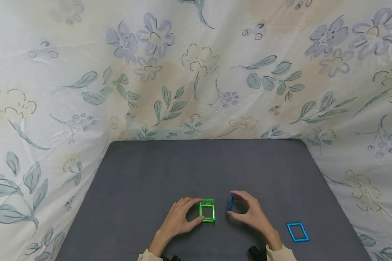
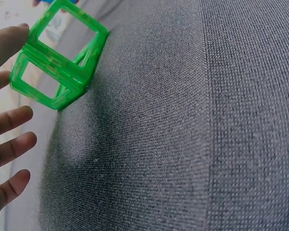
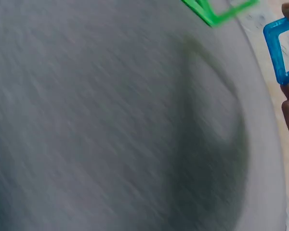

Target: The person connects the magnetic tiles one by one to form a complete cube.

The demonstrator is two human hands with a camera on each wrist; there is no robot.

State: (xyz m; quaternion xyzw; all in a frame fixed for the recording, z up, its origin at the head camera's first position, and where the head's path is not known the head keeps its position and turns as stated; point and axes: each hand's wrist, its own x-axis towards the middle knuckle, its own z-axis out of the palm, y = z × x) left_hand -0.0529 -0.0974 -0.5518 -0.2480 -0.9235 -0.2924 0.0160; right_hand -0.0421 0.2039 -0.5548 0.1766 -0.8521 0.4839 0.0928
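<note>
A green open-framed block structure [image 1: 207, 220] stands on the dark grey table, its square frames joined at their edges. The left hand [image 1: 179, 218] grips it from the left between thumb and fingertips; in the left wrist view the thumb touches the green frame [image 2: 55, 61] while the other fingers are spread. To the right of it, the right hand [image 1: 253, 214] pinches a blue square frame [image 1: 231, 202] upright by its two ends, apart from the green structure. In the right wrist view the blue frame [image 3: 275, 53] is held between thumb and fingertips.
A light blue frame [image 1: 298, 232] lies flat on the grey table [image 1: 196, 163], right of the right hand. A floral curtain [image 1: 196, 72] hangs behind the table and along its sides. Dark objects, partly cut off, show near both wrists at the bottom edge.
</note>
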